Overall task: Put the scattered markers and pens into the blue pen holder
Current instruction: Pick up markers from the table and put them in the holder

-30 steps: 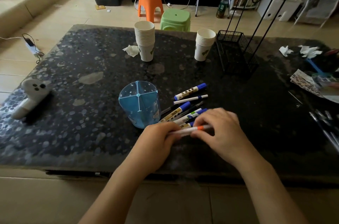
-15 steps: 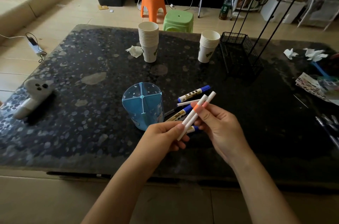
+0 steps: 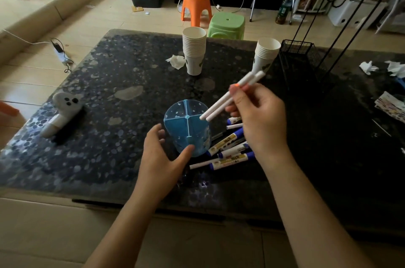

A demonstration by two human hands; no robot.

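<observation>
The blue pen holder [image 3: 186, 124] stands upright on the dark speckled table [image 3: 114, 83], its top split into several compartments. My right hand [image 3: 260, 118] is shut on two white pens [image 3: 221, 104], held slanted with their lower tips just above the holder's right rim. My left hand [image 3: 162, 158] is open, fingers apart, its thumb against the holder's near wall. Several blue-capped markers and a thin white pen [image 3: 230, 150] lie in a loose pile right of the holder, partly hidden under my right hand.
Two stacks of paper cups [image 3: 194, 50] [image 3: 264, 56] stand behind the holder. A black wire basket [image 3: 300, 59] is at the back right, with crumpled tissues [image 3: 369, 67] beyond it. A white ghost-shaped toy [image 3: 63, 112] lies at the left. Stools stand past the far edge.
My right hand lifted the two white pens off the pile and carried them over to the holder's rim. My left hand let go of them and moved to the holder's side.
</observation>
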